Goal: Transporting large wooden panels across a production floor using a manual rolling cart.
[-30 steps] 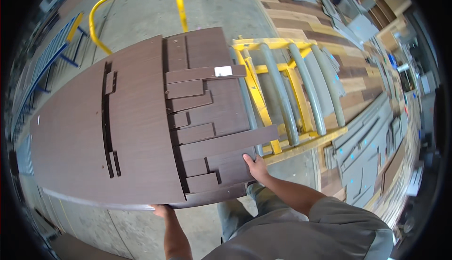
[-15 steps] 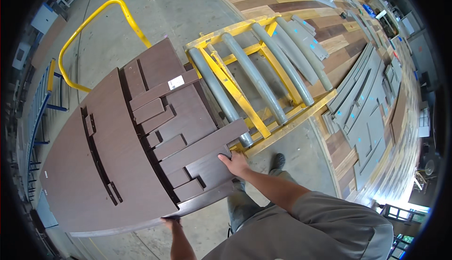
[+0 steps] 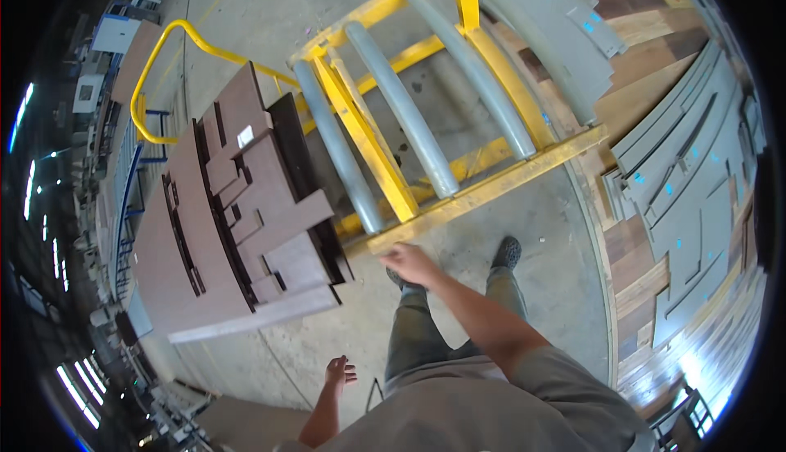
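A stack of dark brown panels point(image 3: 278, 243), with small brown pieces and strips on top, lies on the left. My right hand point(image 3: 412, 264) is just below the near rail of a yellow roller frame point(image 3: 491, 182), apart from the panels. Its fingers curl inward and nothing shows in them. Lower down, my left hand point(image 3: 341, 372) hangs over the concrete floor, clear of the stack's near edge, fingers apart and holding nothing. A white label point(image 3: 245, 136) sits on one of the top pieces.
A yellow tubular handle point(image 3: 151, 75) rises behind the stack. Grey panels point(image 3: 696, 182) with blue marks lie on wood-plank flooring point(image 3: 639, 288) at right. My shoes point(image 3: 507, 252) stand on concrete beside the frame.
Both hands have come off the brown panels. The stack appears farther left and away from me, and a dark layer beneath now shows at its right edge. My view has shifted.
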Motion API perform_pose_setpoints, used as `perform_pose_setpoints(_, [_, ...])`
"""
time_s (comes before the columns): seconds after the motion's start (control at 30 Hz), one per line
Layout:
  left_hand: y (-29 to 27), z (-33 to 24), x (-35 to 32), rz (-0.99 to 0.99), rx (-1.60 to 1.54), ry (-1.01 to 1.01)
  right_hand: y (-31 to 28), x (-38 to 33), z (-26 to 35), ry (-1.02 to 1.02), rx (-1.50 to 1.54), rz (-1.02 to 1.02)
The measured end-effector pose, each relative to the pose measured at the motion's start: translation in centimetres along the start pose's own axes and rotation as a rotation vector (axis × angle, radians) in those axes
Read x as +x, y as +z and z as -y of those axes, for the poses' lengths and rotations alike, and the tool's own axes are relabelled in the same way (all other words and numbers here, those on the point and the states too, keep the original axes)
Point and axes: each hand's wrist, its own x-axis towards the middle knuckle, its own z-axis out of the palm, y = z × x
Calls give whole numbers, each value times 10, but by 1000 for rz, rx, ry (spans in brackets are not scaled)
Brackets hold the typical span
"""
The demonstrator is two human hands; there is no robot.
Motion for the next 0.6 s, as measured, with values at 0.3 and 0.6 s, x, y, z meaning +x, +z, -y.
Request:
perform_pose_setpoints(0.3, [98,-42,-26,-205,954,468,-290,-250,-337,654,381,-825])
perform_pose_setpoints(0.6, [151,-120,-23,-676,910,854,-345,-249,-283,379,-257,-875])
